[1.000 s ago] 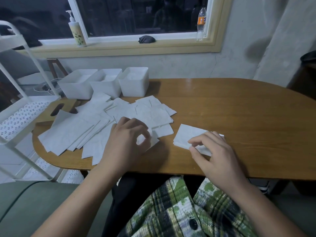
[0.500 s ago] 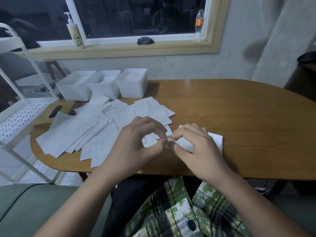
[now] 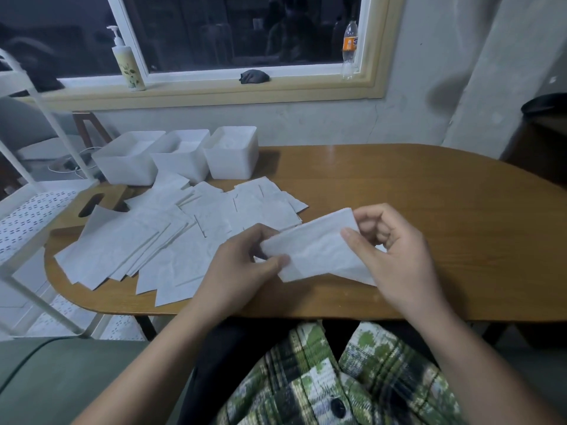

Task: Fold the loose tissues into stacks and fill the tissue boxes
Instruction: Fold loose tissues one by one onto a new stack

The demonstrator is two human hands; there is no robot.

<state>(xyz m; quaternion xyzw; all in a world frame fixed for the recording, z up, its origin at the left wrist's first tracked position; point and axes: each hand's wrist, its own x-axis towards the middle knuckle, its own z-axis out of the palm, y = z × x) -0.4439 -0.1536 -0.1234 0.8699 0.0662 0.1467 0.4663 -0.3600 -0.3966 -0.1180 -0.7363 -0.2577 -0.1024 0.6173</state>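
A white tissue (image 3: 316, 250) is stretched between both hands just above the wooden table (image 3: 429, 210). My left hand (image 3: 245, 265) pinches its left end between thumb and fingers. My right hand (image 3: 395, 256) pinches its right end, with the fingers curled behind the sheet. A spread of several loose tissues (image 3: 159, 240) lies on the table to the left of my hands. Three white tissue boxes (image 3: 181, 157) stand in a row at the table's back left, open at the top. The folded stack under my right hand is mostly hidden.
A wooden box lid with an oval slot (image 3: 92, 207) lies partly under the loose tissues at the left. A white perforated rack (image 3: 27, 210) stands off the table's left edge. A pump bottle (image 3: 127, 64) and a drink bottle (image 3: 349, 50) stand on the windowsill.
Both hands came together over the folded stack, then lifted one tissue and pulled it out flat between them. The camera has tilted slightly.
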